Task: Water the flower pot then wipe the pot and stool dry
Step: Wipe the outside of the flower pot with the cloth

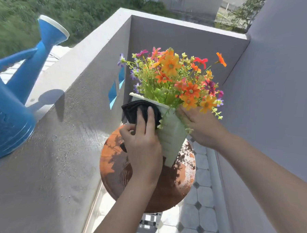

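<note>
A pale green square flower pot (171,135) full of orange, red and purple flowers (179,78) is tilted, lifted off the stool except perhaps its lower corner. My right hand (200,127) grips the pot's right side just under the rim. My left hand (144,142) presses a black cloth (135,110) flat against the pot's left face. Below them stands a round brown stool (114,167), its top wet, with droplets shining along the right edge.
A blue watering can (9,108) stands on the grey balcony wall ledge (66,72) at the left. Grey walls close in the corner behind and to the right. White tiled floor (200,216) shows beside the stool.
</note>
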A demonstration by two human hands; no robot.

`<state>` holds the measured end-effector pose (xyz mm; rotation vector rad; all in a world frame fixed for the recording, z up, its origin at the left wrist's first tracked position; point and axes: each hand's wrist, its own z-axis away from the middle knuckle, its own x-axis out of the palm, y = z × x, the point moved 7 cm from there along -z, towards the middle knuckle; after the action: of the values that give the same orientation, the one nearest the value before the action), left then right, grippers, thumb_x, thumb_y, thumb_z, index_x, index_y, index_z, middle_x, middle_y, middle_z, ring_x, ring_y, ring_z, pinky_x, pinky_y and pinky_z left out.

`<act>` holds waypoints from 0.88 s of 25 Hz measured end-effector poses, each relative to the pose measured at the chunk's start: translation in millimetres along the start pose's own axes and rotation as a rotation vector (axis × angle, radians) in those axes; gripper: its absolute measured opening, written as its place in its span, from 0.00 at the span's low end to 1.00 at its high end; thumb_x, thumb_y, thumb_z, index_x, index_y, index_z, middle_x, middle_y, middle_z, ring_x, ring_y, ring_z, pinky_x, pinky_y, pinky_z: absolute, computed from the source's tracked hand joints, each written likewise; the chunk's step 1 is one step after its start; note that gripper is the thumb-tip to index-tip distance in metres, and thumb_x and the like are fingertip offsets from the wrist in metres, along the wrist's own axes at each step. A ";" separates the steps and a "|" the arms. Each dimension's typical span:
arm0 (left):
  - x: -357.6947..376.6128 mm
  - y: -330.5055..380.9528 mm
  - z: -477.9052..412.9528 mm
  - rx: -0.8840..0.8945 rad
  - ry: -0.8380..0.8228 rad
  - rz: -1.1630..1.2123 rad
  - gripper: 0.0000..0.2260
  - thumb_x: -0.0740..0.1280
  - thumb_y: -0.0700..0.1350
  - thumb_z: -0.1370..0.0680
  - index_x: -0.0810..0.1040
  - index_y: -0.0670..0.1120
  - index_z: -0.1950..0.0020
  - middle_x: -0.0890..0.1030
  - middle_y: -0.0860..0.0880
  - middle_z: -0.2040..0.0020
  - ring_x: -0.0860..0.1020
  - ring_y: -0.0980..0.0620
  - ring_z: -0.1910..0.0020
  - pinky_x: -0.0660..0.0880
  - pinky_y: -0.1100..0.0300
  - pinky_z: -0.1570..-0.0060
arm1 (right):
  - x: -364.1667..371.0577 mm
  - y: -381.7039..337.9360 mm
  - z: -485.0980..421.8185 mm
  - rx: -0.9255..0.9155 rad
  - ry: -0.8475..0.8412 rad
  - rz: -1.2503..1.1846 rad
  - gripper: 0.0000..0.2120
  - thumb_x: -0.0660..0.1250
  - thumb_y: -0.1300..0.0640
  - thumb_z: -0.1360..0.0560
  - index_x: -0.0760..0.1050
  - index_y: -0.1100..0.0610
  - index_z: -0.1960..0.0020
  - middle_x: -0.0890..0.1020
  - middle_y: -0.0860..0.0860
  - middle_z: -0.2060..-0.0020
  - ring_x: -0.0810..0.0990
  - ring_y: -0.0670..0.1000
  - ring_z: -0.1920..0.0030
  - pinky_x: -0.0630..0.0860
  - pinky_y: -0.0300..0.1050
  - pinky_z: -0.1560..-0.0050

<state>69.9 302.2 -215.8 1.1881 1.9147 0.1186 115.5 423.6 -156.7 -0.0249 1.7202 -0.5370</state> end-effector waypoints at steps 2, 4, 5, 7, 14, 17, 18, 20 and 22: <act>2.9 13.1 6.4 0.178 -0.059 -0.031 0.24 0.58 0.32 0.28 0.74 0.42 0.32 0.77 0.37 0.35 0.70 0.41 0.55 0.68 0.53 0.50 | -0.2 -4.3 0.1 -0.004 -0.010 0.024 0.15 0.50 0.53 0.18 0.63 0.54 0.63 0.61 0.46 0.73 0.65 0.53 0.68 0.56 0.43 0.66; 2.4 -7.9 -5.7 0.068 -0.066 -0.095 0.24 0.58 0.33 0.27 0.72 0.41 0.31 0.76 0.37 0.35 0.74 0.39 0.53 0.65 0.53 0.49 | 3.5 0.1 -1.3 0.057 -0.042 -0.014 0.18 0.51 0.53 0.18 0.58 0.49 0.67 0.61 0.47 0.73 0.65 0.47 0.70 0.60 0.42 0.66; 0.7 -19.2 -11.4 -0.047 -0.049 -0.118 0.23 0.58 0.34 0.25 0.71 0.41 0.30 0.75 0.37 0.34 0.75 0.39 0.53 0.64 0.54 0.49 | 3.4 -1.0 -0.8 0.054 -0.036 0.021 0.18 0.51 0.53 0.18 0.58 0.49 0.67 0.63 0.48 0.73 0.63 0.46 0.71 0.56 0.43 0.66; 1.3 -17.7 -10.3 -0.116 -0.031 -0.098 0.23 0.59 0.34 0.24 0.70 0.42 0.29 0.75 0.38 0.33 0.72 0.40 0.52 0.64 0.54 0.49 | 3.1 -4.0 1.0 0.033 -0.010 0.054 0.15 0.52 0.56 0.18 0.66 0.56 0.63 0.65 0.50 0.73 0.62 0.51 0.71 0.54 0.43 0.65; 1.2 -1.9 67.0 0.387 -0.151 0.030 0.24 0.60 0.32 0.29 0.79 0.47 0.36 0.80 0.45 0.38 0.68 0.42 0.52 0.74 0.51 0.53 | -0.6 -0.3 -5.2 0.109 -0.120 -0.099 0.13 0.59 0.63 0.32 0.77 0.69 0.54 0.76 0.60 0.73 0.72 0.54 0.75 0.52 0.45 0.75; -1.2 -4.5 60.2 0.305 -0.116 0.040 0.24 0.63 0.31 0.29 0.77 0.48 0.35 0.80 0.45 0.38 0.69 0.42 0.50 0.74 0.49 0.51 | 10.9 -6.1 -3.4 0.081 -0.122 -0.109 0.21 0.48 0.56 0.23 0.75 0.68 0.47 0.79 0.65 0.58 0.79 0.61 0.57 0.64 0.46 0.62; -2.1 2.8 50.6 0.276 -0.105 0.081 0.24 0.65 0.32 0.28 0.77 0.48 0.35 0.79 0.45 0.37 0.69 0.42 0.50 0.73 0.50 0.49 | 8.3 -5.6 -3.8 0.044 -0.051 -0.095 0.26 0.44 0.53 0.24 0.73 0.67 0.42 0.79 0.65 0.51 0.78 0.62 0.49 0.66 0.48 0.54; 0.8 20.2 43.0 0.339 -0.097 0.137 0.19 0.64 0.35 0.25 0.78 0.49 0.36 0.79 0.47 0.36 0.69 0.44 0.47 0.71 0.53 0.47 | 4.5 -19.1 1.5 -0.058 -0.019 0.046 0.27 0.48 0.53 0.28 0.73 0.65 0.38 0.81 0.60 0.47 0.80 0.53 0.46 0.72 0.43 0.49; 5.9 24.6 58.7 0.542 -0.161 0.138 0.17 0.52 0.38 0.17 0.77 0.50 0.36 0.77 0.52 0.35 0.70 0.50 0.40 0.70 0.55 0.43 | -6.8 -19.6 4.2 0.038 -0.026 0.100 0.19 0.51 0.62 0.28 0.76 0.65 0.45 0.85 0.51 0.58 0.83 0.43 0.57 0.75 0.36 0.59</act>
<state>127.1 300.5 -244.5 1.6294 1.7718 -0.4370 115.7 406.7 -143.8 0.0810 1.6760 -0.4933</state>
